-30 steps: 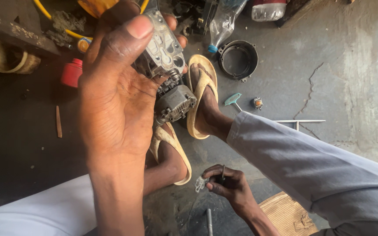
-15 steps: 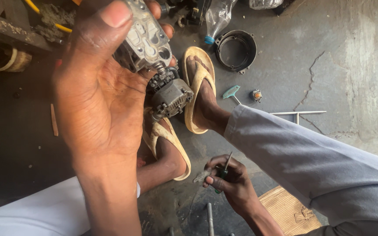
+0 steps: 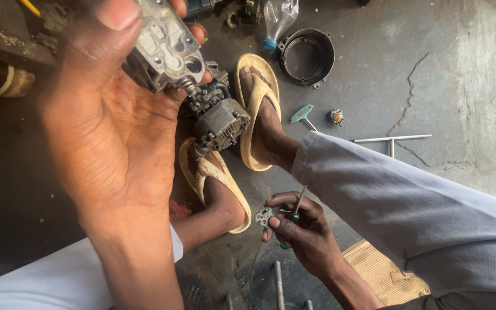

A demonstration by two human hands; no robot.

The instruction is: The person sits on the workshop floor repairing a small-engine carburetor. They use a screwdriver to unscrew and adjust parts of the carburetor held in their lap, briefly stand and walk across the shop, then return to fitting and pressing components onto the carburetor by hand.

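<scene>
My left hand [image 3: 107, 123] is raised close to the camera, shut around a grey cast-metal housing [image 3: 165, 49] with oval openings and a threaded stud. Below it on the floor, between my feet in tan sandals [image 3: 256, 123], sits a dark round motor unit [image 3: 219, 120]. My right hand [image 3: 299, 227] is low between my legs and holds a green-handled screwdriver [image 3: 297, 206] together with a small flat metal plate [image 3: 264, 216] pinched at the fingertips.
A black metal ring cover [image 3: 307, 56] and a clear plastic bottle [image 3: 276, 20] lie on the concrete floor ahead. A T-shaped metal rod [image 3: 391, 139], a teal-handled tool [image 3: 302, 115] and a small round part [image 3: 336, 117] lie to the right. A wooden board [image 3: 380, 272] is under my leg.
My left hand has brought the housing up and closer to the camera. My right hand has stayed low with the screwdriver and small plate, shifting slightly.
</scene>
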